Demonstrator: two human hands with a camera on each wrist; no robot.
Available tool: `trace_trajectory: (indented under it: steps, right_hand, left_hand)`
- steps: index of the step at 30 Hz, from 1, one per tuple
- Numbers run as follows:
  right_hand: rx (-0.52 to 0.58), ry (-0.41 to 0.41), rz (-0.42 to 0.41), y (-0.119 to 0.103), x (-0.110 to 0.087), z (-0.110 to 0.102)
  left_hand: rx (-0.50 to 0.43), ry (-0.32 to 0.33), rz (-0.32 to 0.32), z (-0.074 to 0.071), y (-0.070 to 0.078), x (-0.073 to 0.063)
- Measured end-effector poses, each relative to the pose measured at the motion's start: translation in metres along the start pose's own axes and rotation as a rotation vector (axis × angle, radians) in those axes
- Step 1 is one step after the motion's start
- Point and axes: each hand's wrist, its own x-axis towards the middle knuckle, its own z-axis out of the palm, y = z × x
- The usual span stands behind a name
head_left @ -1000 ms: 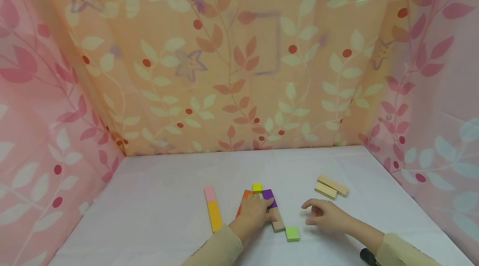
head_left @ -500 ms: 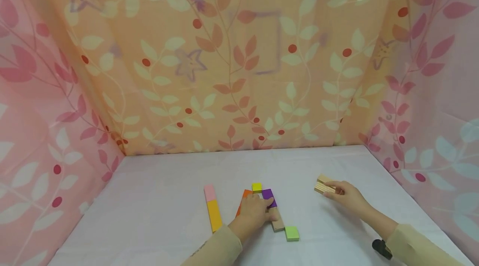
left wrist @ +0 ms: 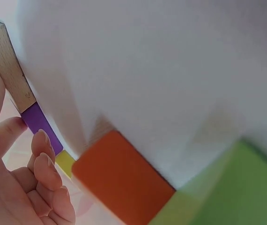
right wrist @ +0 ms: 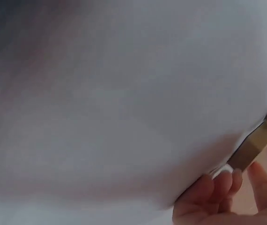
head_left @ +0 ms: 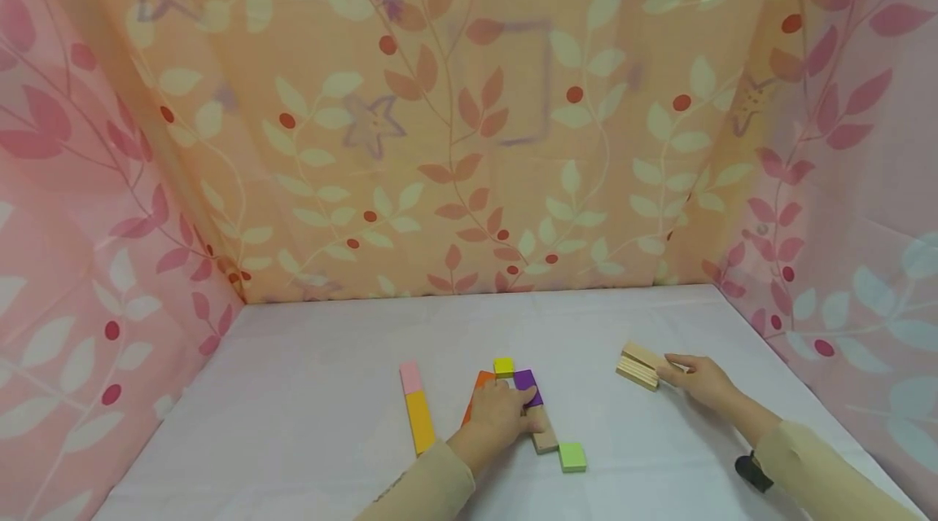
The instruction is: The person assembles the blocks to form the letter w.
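Observation:
My left hand (head_left: 500,417) rests over a row of flat blocks in the head view. Its thumb lies against a plain wooden block (left wrist: 11,65), and another finger touches the purple block (left wrist: 42,126); the remaining fingers are loosely bent. A yellow block (head_left: 503,366) adjoins the purple one, and an orange block (left wrist: 124,178) is partly hidden beneath the hand in the head view. At the right, my right hand (head_left: 699,383) pinches the near end of a long wooden block (head_left: 645,355). Beside that block lies a ridged wooden piece (head_left: 636,373).
A light green block (head_left: 572,457) touches the near end of the wooden block under my left hand. Further left, a pink block (head_left: 411,377) and a yellow-orange block (head_left: 421,423) lie end to end on the white tablecloth (head_left: 322,391). Patterned curtains (head_left: 454,138) enclose the table.
My right hand has moved right and away from me to the wooden pieces, then drawn back slightly to the long block's near end. My left hand has stayed in place.

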Motion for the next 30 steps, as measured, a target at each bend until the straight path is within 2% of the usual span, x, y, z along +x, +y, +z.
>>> trace_trajectory:
  steps: [5,11,23,27,30]
  right_hand:
    - [0.059,-0.057,0.066,0.007,0.003,-0.003]
    - [0.064,-0.064,0.092,0.013,0.007,-0.002]
    - [0.069,0.035,0.068,0.008,-0.001,-0.006]
    - [0.148,0.046,0.08,0.001,-0.006,-0.01]
    - [0.256,0.033,0.081,-0.006,-0.009,-0.012]
  left_hand:
    - [0.0,-0.008,-0.004,-0.001,0.0,0.001]
    - [-0.016,-0.008,-0.006,-0.001,0.0,0.001]
    - [0.013,0.003,-0.003,0.002,0.001,0.002]
    - [0.006,0.001,-0.008,0.002,0.001,0.002]
    - [-0.004,0.008,-0.009,0.001,0.001,0.001]
